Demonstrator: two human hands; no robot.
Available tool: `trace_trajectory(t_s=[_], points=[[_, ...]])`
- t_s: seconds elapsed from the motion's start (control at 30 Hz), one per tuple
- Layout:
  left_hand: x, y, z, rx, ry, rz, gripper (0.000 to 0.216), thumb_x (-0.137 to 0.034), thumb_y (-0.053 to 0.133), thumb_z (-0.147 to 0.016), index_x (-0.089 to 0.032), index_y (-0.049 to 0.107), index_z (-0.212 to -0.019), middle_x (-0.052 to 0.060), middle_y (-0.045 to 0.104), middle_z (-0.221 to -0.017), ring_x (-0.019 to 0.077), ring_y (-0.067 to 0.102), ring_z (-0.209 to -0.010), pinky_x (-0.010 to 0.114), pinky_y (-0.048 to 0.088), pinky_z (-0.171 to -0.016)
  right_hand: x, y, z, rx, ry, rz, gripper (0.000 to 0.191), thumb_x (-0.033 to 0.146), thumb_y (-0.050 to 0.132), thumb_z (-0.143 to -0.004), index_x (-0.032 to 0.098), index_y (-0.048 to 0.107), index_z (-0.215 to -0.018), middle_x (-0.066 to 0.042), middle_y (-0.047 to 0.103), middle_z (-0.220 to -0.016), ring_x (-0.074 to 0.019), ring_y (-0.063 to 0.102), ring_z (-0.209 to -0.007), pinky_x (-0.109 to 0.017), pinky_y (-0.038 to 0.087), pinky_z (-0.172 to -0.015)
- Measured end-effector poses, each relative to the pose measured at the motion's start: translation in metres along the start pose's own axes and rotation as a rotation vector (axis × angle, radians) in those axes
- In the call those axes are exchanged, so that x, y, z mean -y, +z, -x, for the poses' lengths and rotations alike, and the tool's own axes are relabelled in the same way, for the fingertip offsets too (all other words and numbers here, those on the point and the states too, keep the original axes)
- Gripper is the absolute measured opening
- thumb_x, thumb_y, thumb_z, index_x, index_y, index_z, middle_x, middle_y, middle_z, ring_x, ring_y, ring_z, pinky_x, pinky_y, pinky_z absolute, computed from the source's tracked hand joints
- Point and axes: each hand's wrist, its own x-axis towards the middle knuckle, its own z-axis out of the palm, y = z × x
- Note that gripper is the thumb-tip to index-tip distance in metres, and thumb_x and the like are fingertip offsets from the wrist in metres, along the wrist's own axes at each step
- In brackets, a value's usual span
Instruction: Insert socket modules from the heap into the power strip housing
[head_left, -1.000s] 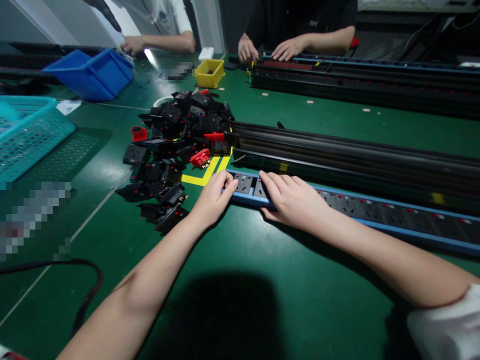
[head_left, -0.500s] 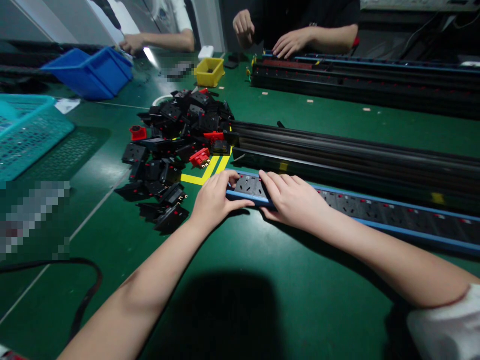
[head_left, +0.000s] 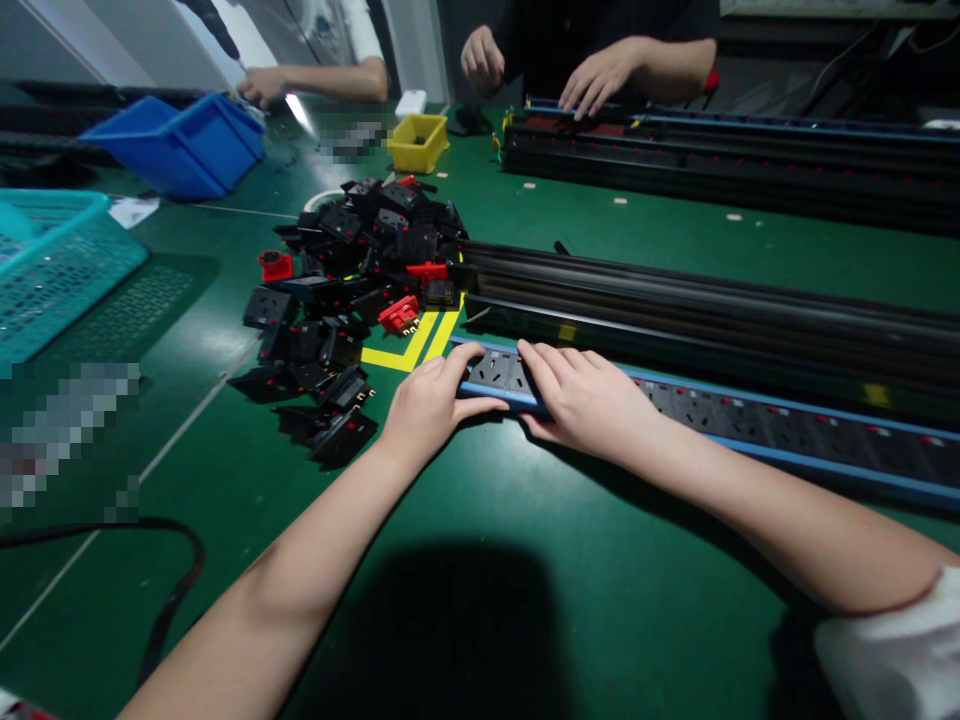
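A long power strip [head_left: 757, 425] with a blue rail and a row of black sockets runs from the middle of the head view to the right edge. Around its left end is my left hand [head_left: 433, 400], thumb on the near side and fingers over the end. My right hand [head_left: 592, 400] grips the strip just to the right, fingers across the top and thumb at the front edge. Two black socket faces [head_left: 499, 368] show between the hands. A heap of loose black socket modules [head_left: 322, 340] lies left of the strip, with a red socket module [head_left: 400, 315] at its edge.
Black rails [head_left: 675, 300] lie behind the strip. A teal basket [head_left: 67, 270], a blue bin [head_left: 187, 145] and a yellow bin [head_left: 418, 143] stand on the green table [head_left: 480, 560]. Two people sit across it, one with a hand [head_left: 600, 75] over further rails. A black cable [head_left: 176, 590] curves at left.
My left fingers have shifted slightly at the strip's left end; my right hand stays put. Across the table, the co-worker's hand has lifted and moved a little to the right.
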Motion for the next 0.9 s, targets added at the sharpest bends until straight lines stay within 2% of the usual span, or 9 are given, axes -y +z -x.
trace_trajectory(t_s=[0.33,0.53,0.67,0.9], points=[[-0.0026,-0.0042,-0.003,0.036,0.053,-0.188,0.076,-0.073,0.062,-0.073,-0.021,0.057,-0.128,0.012,0.073,-0.095,0.0289,0.071,-0.093,0.032,0.051,-0.079,0.0001,0.0006,0.0,-0.006,-0.002,0.017,0.071,0.039,0.049,-0.096,-0.005,0.035,-0.15,-0.027,0.057,-0.137,-0.0337,0.062,-0.107,-0.041,0.047,-0.086],[-0.0029,0.0014,0.0001,-0.07,0.079,-0.253,0.075,-0.076,0.062,-0.072,-0.016,0.06,-0.118,0.015,0.072,-0.1,0.0314,0.069,-0.094,0.037,0.048,-0.083,-0.0003,0.0008,-0.0001,-0.009,-0.002,0.013,0.073,0.04,0.05,-0.095,-0.006,0.035,-0.15,-0.028,0.058,-0.137,-0.034,0.062,-0.106,-0.041,0.047,-0.084],[-0.0042,0.0002,-0.0018,-0.038,0.086,-0.289,0.07,-0.077,0.058,-0.074,-0.015,0.064,-0.104,0.017,0.07,-0.095,0.0357,0.066,-0.094,0.041,0.045,-0.082,-0.0003,0.0004,-0.0001,-0.002,-0.005,0.02,0.073,0.04,0.05,-0.095,-0.006,0.035,-0.15,-0.028,0.058,-0.137,-0.0342,0.062,-0.106,-0.041,0.047,-0.084],[-0.0026,-0.0017,-0.0027,-0.004,0.109,-0.267,0.064,-0.071,0.058,-0.078,-0.016,0.064,-0.111,0.016,0.071,-0.101,0.0344,0.064,-0.099,0.04,0.042,-0.083,0.0,-0.0012,0.0001,0.006,-0.002,0.012,0.073,0.04,0.051,-0.095,-0.006,0.035,-0.15,-0.028,0.057,-0.138,-0.0351,0.063,-0.107,-0.043,0.048,-0.085]])
